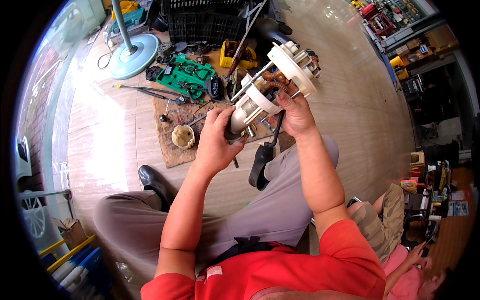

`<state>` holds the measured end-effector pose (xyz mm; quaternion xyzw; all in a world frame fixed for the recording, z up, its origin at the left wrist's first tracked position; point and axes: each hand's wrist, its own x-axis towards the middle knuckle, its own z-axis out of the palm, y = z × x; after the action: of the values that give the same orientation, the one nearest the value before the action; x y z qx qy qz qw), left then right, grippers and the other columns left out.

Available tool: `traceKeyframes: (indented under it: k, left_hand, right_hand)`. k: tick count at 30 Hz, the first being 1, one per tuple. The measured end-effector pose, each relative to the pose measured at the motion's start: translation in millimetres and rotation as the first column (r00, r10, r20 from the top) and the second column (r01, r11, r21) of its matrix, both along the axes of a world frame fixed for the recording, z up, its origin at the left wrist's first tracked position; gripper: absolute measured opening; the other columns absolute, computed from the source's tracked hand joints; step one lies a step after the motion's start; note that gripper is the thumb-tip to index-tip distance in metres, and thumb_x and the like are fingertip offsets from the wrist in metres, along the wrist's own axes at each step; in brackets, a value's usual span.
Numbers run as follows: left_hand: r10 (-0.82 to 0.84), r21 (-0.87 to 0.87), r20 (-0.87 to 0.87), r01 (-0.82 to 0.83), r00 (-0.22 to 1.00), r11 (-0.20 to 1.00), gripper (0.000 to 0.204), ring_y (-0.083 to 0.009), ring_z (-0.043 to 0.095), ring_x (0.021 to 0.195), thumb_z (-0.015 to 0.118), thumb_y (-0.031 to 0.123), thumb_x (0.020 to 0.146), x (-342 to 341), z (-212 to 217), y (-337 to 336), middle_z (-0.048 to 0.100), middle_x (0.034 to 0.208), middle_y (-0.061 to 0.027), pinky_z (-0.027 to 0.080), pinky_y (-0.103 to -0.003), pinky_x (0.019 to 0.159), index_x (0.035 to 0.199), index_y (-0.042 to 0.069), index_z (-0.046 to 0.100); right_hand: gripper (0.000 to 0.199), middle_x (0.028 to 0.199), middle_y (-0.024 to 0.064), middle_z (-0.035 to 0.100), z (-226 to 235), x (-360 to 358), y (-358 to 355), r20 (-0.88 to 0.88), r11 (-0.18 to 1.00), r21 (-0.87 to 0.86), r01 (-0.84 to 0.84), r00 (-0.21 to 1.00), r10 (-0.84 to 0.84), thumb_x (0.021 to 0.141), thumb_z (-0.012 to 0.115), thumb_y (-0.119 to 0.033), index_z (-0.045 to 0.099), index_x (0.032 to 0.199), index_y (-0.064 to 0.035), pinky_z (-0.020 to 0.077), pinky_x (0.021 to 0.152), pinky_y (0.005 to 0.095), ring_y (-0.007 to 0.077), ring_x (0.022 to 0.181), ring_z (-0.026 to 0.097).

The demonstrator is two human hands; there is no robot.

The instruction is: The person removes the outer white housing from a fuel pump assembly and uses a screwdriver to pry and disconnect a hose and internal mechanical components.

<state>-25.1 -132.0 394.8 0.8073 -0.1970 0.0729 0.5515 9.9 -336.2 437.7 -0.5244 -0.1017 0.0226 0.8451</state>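
Between my two hands, above the floor, is a fuel pump module [256, 102] with a pale cylindrical body, a white round flange at its upper right end, a spring on a rod and brown corrugated hoses. My left hand [218, 137] is wrapped round the lower end of the body. At the flange end, my right hand [296, 111] grips the module, its thumb by the hoses and its other fingers partly hidden behind. A black hose or cable [278, 129] hangs below the right hand. Beneath on the board lies a cream plastic cup [183, 136].
A worn wooden board [170, 155] with scattered tools and parts lies before me. Beyond it are an open green tool case [185, 75], a yellow container [238, 55], a black crate [200, 27] and a round stand base [134, 57]. Another person [380, 220] sits at lower right.
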Motion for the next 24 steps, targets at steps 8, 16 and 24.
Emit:
traceKeyframes:
  k: [8,16,24]
  left_hand:
    - [0.023,0.021,0.083,-0.025,0.996,0.999,0.070,-0.0367,0.055,0.104,0.078,0.003,0.063,0,-5,-1,0.050,0.116,-0.0178,0.049,-0.040,0.089,0.128,0.003,0.050]
    - [0.037,0.010,0.108,-0.038,0.993,0.999,0.071,-0.0370,0.055,0.104,0.078,0.002,0.062,-1,-2,0,0.050,0.116,-0.0181,0.049,-0.041,0.089,0.128,0.004,0.050]
    - [-0.018,-0.003,-0.039,0.018,0.999,1.000,0.068,-0.0365,0.055,0.106,0.078,0.003,0.065,1,0,2,0.051,0.116,-0.0176,0.048,-0.039,0.091,0.127,0.002,0.051]
  right_hand:
    - [0.059,0.121,0.0050,0.061,-3,-3,-1,-0.022,1.000,-0.007,0.024,0.999,-0.024,0.082,0.077,-0.022,0.050,0.131,-0.0046,0.0483,0.095,0.0323,0.0167,0.110,0.059]
    - [0.051,0.119,0.0054,0.062,-8,-2,-4,-0.041,0.999,0.040,0.033,0.999,-0.032,0.086,0.074,-0.019,0.052,0.130,-0.0038,0.0471,0.095,0.0309,0.0159,0.109,0.059]
    - [0.042,0.117,0.0048,0.062,-12,4,0,-0.188,0.995,0.013,0.101,0.977,-0.097,0.090,0.068,-0.019,0.054,0.126,-0.0020,0.0470,0.094,0.0304,0.0155,0.106,0.059]
